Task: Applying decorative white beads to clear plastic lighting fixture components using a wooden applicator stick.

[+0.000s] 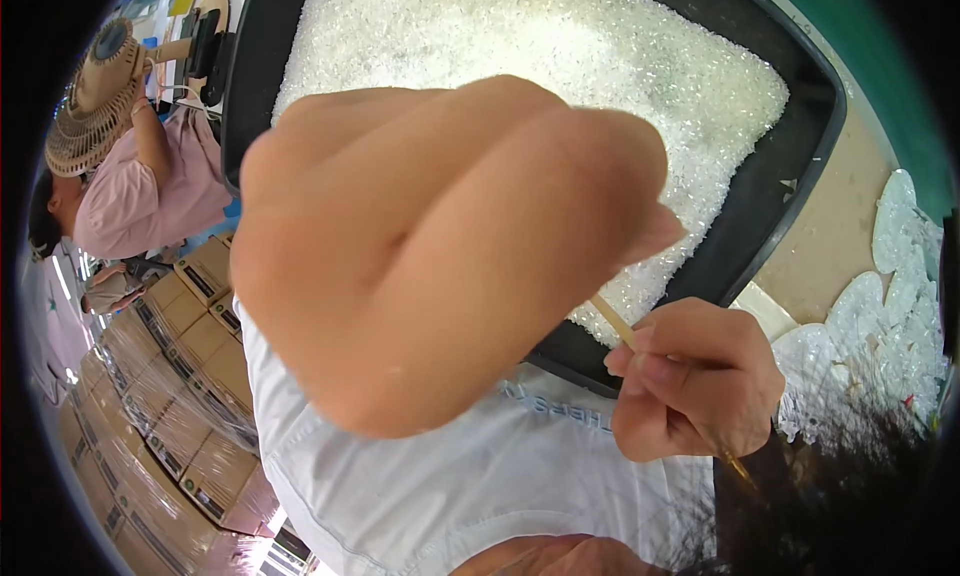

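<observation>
My left hand (450, 246) is very close and large in the middle of the head view, its fingers curled in and mostly turned out of sight. What it holds, if anything, is hidden. To its lower right, my right hand (700, 381) is closed in a pinch on a thin pale stick (613, 319). One part of the stick runs toward my left hand and passes out of sight behind it; a golden end shows below my right hand. Behind both hands, a black tray (800, 146) holds a thick layer of small clear glittering beads (700, 66).
Clear plastic bags (860, 326) with pale contents lie right of the tray on a beige surface (835, 206). At left stand film-wrapped cardboard boxes (190, 406), a beige fan (95, 101) and a person in a pink shirt (155, 191). Another person (110, 291) is farther off.
</observation>
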Demonstrator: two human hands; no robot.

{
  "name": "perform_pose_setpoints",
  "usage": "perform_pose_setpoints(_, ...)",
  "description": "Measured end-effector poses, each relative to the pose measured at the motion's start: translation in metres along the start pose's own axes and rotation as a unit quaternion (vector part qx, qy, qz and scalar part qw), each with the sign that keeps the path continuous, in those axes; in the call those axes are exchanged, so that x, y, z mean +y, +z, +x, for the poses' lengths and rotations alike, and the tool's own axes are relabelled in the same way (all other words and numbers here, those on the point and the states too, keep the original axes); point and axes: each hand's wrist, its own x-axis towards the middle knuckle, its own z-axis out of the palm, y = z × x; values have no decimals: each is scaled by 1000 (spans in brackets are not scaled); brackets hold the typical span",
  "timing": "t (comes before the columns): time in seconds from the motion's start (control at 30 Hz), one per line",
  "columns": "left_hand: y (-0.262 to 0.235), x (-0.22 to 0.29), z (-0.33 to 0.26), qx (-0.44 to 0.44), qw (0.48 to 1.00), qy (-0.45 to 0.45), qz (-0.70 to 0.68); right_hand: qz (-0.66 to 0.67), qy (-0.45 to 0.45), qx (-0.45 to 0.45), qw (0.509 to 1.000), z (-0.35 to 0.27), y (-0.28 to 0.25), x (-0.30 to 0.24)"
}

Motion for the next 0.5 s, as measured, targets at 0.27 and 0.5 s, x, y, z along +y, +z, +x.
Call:
perform_pose_setpoints(0.27, 11, 5, -43, -5, 998, 32, 50, 41, -21, 12, 999, -36, 32, -1)
perform_pose_setpoints(0.5, 16, -2, -44, 26, 994, 92, 60, -22, -29, 21, 999, -41, 44, -1)
